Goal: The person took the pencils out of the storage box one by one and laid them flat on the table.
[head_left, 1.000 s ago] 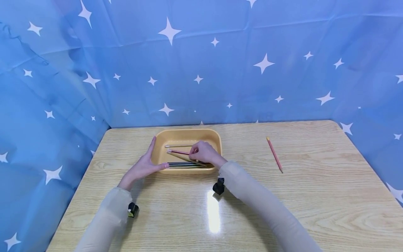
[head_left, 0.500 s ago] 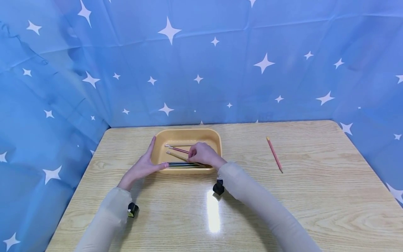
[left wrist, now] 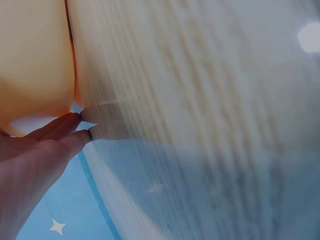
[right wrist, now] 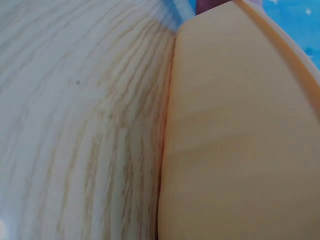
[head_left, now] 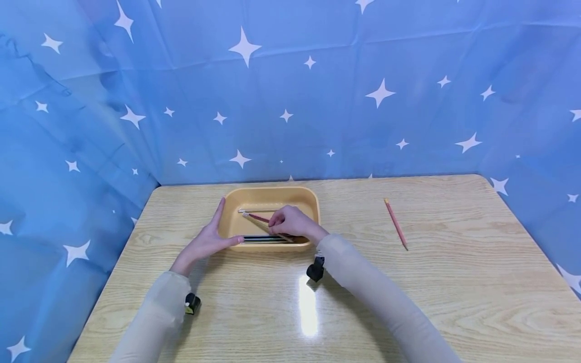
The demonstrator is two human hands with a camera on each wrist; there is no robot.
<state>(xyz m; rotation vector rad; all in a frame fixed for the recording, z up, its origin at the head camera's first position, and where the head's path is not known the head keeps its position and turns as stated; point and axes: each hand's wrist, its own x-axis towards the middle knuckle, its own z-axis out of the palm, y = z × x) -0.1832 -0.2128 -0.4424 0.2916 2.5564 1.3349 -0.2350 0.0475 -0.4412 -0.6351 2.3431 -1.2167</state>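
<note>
A shallow yellow-orange tray (head_left: 301,197) near the table's back edge holds several pencils. My left hand (head_left: 208,241) rests spread at its near left corner, fingers straight along the left side and thumb over the front rim; the left wrist view shows those fingers (left wrist: 55,132) against the tray's outer wall (left wrist: 35,55). My right hand (head_left: 294,222) reaches inside and pinches a yellow pencil (head_left: 256,223) lying aslant. A red pencil (head_left: 257,217) runs partly under its fingers. Dark pencils (head_left: 258,238) lie along the front wall, and a pale pencil (head_left: 256,210) lies farther back.
One pink-red pencil (head_left: 396,223) lies by itself on the wooden table (head_left: 454,282), right of the tray. Blue star-patterned cloth (head_left: 317,131) hangs behind and to the left. The right wrist view shows mostly the tray's outer wall (right wrist: 235,130).
The yellow pencil has shifted and tilted under my right fingers, its eraser end now nearer the red pencil. The red pencil has also turned slightly. My left hand keeps its place.
</note>
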